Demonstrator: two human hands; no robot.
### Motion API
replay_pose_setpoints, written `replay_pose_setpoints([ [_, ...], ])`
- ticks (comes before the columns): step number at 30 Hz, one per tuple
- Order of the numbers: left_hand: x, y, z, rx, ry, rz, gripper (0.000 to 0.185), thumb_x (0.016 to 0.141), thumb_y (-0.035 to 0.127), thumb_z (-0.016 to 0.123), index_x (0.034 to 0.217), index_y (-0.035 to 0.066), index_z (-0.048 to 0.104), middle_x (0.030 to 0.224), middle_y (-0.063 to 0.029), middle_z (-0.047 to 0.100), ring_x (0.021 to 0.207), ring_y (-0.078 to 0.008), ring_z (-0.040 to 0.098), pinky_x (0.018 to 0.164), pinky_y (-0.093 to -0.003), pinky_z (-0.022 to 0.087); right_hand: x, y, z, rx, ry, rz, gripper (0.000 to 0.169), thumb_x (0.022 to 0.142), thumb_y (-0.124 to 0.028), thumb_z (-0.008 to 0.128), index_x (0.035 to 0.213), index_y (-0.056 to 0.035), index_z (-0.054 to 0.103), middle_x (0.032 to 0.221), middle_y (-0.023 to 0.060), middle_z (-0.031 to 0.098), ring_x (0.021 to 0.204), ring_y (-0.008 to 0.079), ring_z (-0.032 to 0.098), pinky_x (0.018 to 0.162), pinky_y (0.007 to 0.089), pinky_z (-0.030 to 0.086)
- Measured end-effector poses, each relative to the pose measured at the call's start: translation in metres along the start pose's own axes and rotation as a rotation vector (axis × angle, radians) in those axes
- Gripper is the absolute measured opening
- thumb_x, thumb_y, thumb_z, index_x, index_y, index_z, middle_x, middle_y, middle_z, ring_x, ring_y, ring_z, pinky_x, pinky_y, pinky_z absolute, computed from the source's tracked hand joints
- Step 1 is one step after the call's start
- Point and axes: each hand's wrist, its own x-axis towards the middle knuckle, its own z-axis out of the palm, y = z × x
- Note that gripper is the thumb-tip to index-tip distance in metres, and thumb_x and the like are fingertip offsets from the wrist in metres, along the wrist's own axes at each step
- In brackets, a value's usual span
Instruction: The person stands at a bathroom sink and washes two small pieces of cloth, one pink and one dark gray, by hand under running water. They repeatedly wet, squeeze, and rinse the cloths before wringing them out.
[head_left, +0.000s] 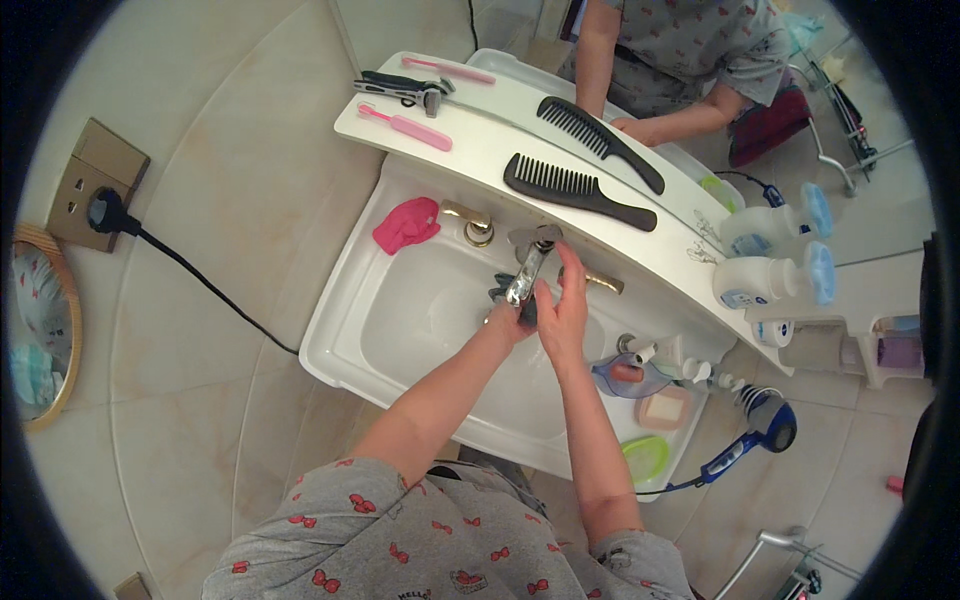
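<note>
A chrome faucet (529, 271) rises from the back of the white washbasin (420, 330). Under its spout is my left hand (511, 321), at a dark wet-looking cloth (528, 310); the spout hides part of both, and the fingers' grip on it is mostly covered. My right hand (564, 311) is raised just right of the spout with nothing in it. Its fingers are extended and apart, the tips close to the lever at the faucet's top; whether they touch it is hard to tell. A crumpled pink cloth (406, 225) lies on the basin's back left corner.
Above the basin, a white shelf (480, 161) carries a black comb (577, 193), a pink-handled tool (409, 130), a razor (427, 97) and a white bottle (754, 283); a mirror doubles them. Soap (664, 409) and a green dish (645, 459) sit right, near a blue hair dryer (757, 435).
</note>
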Motion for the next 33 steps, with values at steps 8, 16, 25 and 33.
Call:
replay_pose_setpoints([
  [8, -0.043, 0.013, -0.053, -0.016, 0.017, -0.095, 0.025, 0.086, 0.014, 0.062, 0.109, 0.009, 0.055, 0.100, -0.0098, 0.060, 0.084, -0.0215, 0.058, 0.072, -0.0354, 0.051, 0.022, -0.009, 0.011, -0.445, -0.271, -0.310, 0.063, 0.080, -0.011, 0.050, 0.140, -0.0039, 0.033, 0.145, 0.0165, 0.034, 0.136, 0.0324, 0.028, 0.110, 0.0454, 0.023],
  [16, -0.113, 0.045, -0.059, 0.130, -0.141, -0.125, 0.028, 0.083, 0.011, 0.067, 0.108, 0.009, 0.055, 0.097, -0.0079, 0.060, 0.083, -0.0182, 0.058, 0.070, -0.0334, 0.051, 0.024, -0.024, -0.007, -0.591, -0.562, -0.555, 0.070, 0.073, -0.007, 0.060, 0.139, -0.0065, 0.035, 0.146, 0.0108, 0.033, 0.136, 0.0288, 0.031, 0.110, 0.0455, 0.026],
  [25, -0.185, 0.054, -0.025, 0.574, -0.398, -0.308, 0.020, 0.082, 0.012, 0.068, 0.097, 0.011, 0.054, 0.082, -0.0025, 0.054, 0.069, -0.0120, 0.052, 0.053, -0.0268, 0.042, -0.020, -0.031, 0.014, -0.171, -0.619, -0.861, 0.050, 0.071, -0.010, 0.065, 0.119, -0.0216, 0.057, 0.134, 0.0045, 0.047, 0.124, 0.0258, 0.047, 0.086, 0.0373, 0.051],
  [33, -0.189, 0.064, -0.016, 1.111, -0.113, -0.176, 0.017, 0.076, 0.015, 0.069, 0.076, 0.009, 0.054, 0.064, 0.0003, 0.049, 0.054, -0.0091, 0.048, 0.040, -0.0211, 0.031, -0.020, -0.029, 0.046, -0.245, -0.762, -0.727, 0.028, 0.070, -0.014, 0.064, 0.097, -0.0148, 0.059, 0.092, 0.0017, 0.058, 0.088, 0.0219, 0.062, 0.055, 0.0334, 0.054],
])
